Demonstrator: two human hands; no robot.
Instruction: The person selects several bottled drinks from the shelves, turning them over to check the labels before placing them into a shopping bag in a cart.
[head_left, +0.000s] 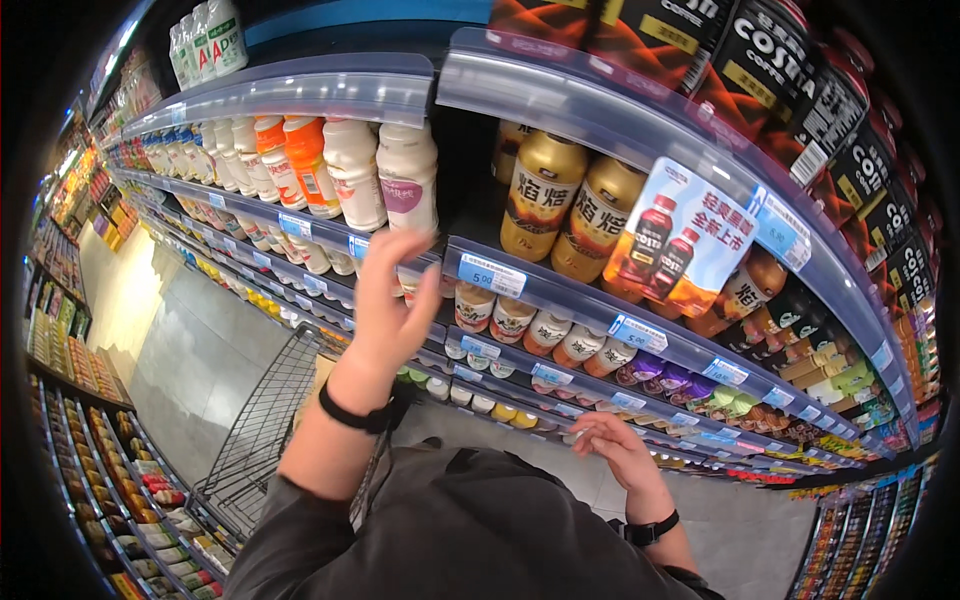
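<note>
My left hand [393, 290] is raised before the shelf, its thumb apart from the fingers and nothing seen in it; the fingertips are slightly blurred. Just beyond those fingertips stands a white bottle with a purple label [408, 185]. Beside that bottle is a white one with a pinkish label [353, 175], then orange-topped bottles [308, 165]. Lower down, my right hand [615, 445] hovers in front of the bottom shelves with its fingers loosely bent and apart, holding nothing visible. Both wrists wear black bands.
Gold bottles [543, 195] fill the shelf right of centre, behind a hanging promotional card [680, 235]. Dark drink packs [760, 70] sit above. A wire shopping cart [265, 430] stands at my left, on the grey floor [215, 385]. Another stocked shelf [120, 490] lies beyond it.
</note>
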